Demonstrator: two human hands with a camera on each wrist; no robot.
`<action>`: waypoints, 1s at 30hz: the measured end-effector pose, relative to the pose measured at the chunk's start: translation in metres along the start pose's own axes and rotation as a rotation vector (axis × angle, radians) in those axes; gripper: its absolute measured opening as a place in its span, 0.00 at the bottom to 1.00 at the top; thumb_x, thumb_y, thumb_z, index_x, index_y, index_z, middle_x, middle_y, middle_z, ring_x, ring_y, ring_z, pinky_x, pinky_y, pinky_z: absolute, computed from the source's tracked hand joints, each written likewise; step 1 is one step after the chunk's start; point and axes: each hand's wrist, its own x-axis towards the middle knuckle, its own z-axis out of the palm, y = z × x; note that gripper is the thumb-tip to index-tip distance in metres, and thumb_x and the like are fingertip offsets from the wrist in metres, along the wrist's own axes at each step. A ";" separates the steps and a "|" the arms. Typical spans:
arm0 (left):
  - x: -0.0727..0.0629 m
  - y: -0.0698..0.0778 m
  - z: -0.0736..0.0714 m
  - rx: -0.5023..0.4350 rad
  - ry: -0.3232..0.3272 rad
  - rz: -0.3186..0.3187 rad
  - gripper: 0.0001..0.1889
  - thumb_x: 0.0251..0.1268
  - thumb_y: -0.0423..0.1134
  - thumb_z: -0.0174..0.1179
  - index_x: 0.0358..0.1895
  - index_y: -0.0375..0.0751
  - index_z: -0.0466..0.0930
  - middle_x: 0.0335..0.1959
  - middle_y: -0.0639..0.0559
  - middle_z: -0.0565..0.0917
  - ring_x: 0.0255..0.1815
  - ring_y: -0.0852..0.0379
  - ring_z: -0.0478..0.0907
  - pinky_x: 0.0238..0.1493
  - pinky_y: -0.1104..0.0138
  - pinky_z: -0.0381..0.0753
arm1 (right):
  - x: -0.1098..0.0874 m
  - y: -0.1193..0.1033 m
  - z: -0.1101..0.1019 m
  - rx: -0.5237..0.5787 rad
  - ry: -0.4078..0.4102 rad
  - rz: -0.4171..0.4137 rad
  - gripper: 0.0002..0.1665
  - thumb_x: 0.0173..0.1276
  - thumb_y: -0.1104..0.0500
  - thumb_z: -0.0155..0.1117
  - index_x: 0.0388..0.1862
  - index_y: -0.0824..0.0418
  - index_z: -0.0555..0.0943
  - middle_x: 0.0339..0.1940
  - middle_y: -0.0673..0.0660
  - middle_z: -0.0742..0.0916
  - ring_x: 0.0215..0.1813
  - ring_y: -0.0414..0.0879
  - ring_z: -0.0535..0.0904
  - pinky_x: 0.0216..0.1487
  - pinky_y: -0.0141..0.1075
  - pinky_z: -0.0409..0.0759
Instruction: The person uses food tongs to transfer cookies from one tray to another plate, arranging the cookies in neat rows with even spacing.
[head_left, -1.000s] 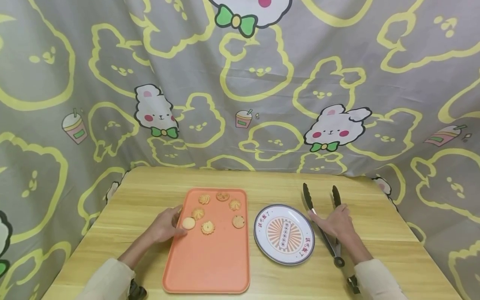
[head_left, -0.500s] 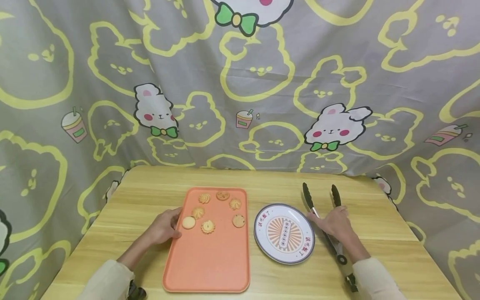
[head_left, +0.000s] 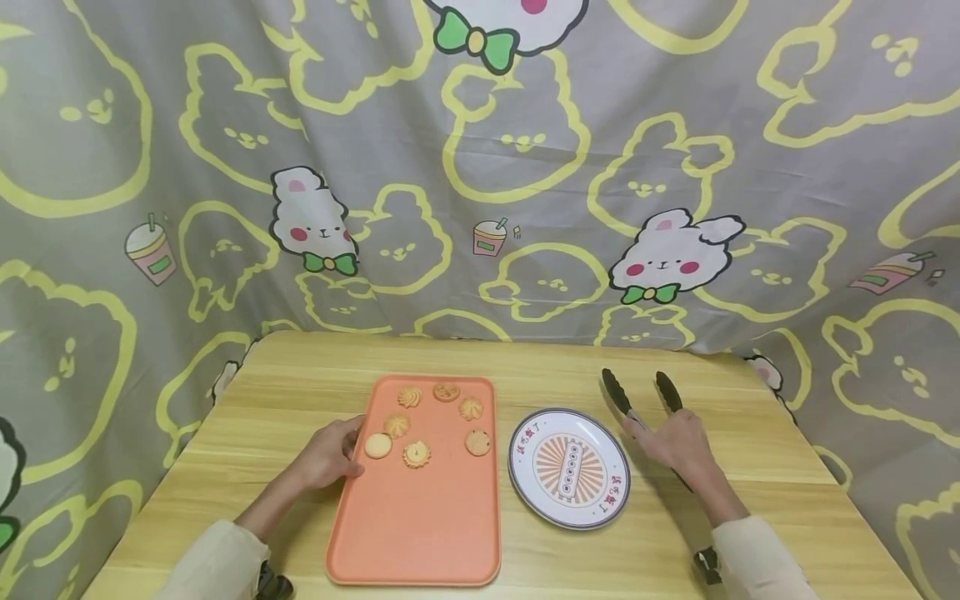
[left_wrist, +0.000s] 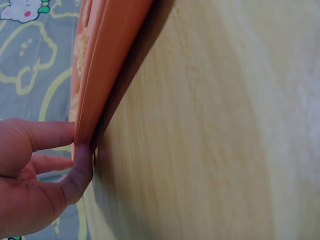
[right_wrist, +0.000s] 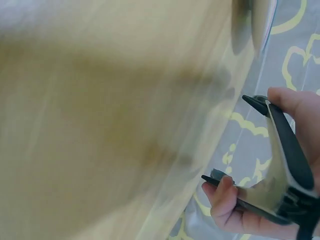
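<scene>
My left hand (head_left: 330,454) holds the left rim of an orange rectangular tray (head_left: 416,525). In the left wrist view, thumb and fingers pinch the tray's edge (left_wrist: 107,60). Several cookies (head_left: 416,454) lie on the far half of that tray: swirled, round plain and fluted ones. My right hand (head_left: 678,442) grips a pair of tongs (head_left: 617,393) with black tips, its arms spread apart and pointing away from me. The right wrist view shows thumb and fingers on opposite arms of the tongs (right_wrist: 291,145), held above the table. In the head view the hand hides their hinge end.
A white round plate (head_left: 570,468) with a dark rim and an orange sunburst print sits between tray and tongs. The wooden table (head_left: 300,367) meets a grey cartoon-print curtain (head_left: 420,125) at its back and sides.
The right hand has lifted and tilted the tongs, so their hinge end is now hidden behind the hand. The left fingers have drawn in at the tray's rim. Tray, cookies and plate stay put.
</scene>
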 end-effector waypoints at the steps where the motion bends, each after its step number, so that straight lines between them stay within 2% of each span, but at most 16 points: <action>1: 0.000 0.000 0.000 -0.003 -0.001 -0.001 0.44 0.44 0.20 0.67 0.69 0.24 0.56 0.37 0.41 0.74 0.30 0.54 0.71 0.25 0.68 0.75 | 0.000 0.000 -0.001 0.002 0.009 -0.002 0.67 0.61 0.27 0.51 0.55 0.95 0.56 0.52 0.89 0.68 0.52 0.78 0.71 0.49 0.59 0.75; 7: 0.000 0.001 0.001 0.002 0.005 -0.005 0.44 0.43 0.20 0.67 0.69 0.25 0.58 0.37 0.41 0.74 0.30 0.54 0.70 0.25 0.68 0.75 | 0.000 -0.007 -0.006 -0.035 0.051 -0.008 0.71 0.60 0.23 0.45 0.60 0.94 0.51 0.53 0.90 0.67 0.52 0.79 0.70 0.47 0.60 0.74; 15: 0.001 0.000 0.001 0.014 0.015 -0.015 0.44 0.43 0.20 0.67 0.69 0.26 0.59 0.37 0.42 0.74 0.30 0.55 0.70 0.25 0.68 0.74 | 0.002 -0.018 -0.009 -0.052 0.094 -0.096 0.69 0.61 0.23 0.42 0.64 0.90 0.50 0.57 0.88 0.66 0.55 0.80 0.68 0.53 0.63 0.71; 23: 0.000 0.001 0.001 0.009 0.011 -0.025 0.44 0.42 0.20 0.67 0.69 0.25 0.58 0.38 0.41 0.73 0.31 0.55 0.69 0.24 0.69 0.73 | 0.002 -0.030 -0.012 -0.069 0.078 -0.203 0.68 0.59 0.22 0.46 0.68 0.83 0.52 0.61 0.84 0.67 0.58 0.77 0.68 0.55 0.63 0.71; 30: -0.001 0.001 0.000 -0.013 -0.003 0.000 0.44 0.42 0.20 0.66 0.69 0.23 0.57 0.36 0.41 0.73 0.30 0.54 0.68 0.24 0.69 0.72 | -0.001 -0.052 -0.013 -0.101 0.059 -0.295 0.66 0.57 0.24 0.52 0.69 0.79 0.56 0.60 0.80 0.71 0.56 0.72 0.73 0.54 0.61 0.73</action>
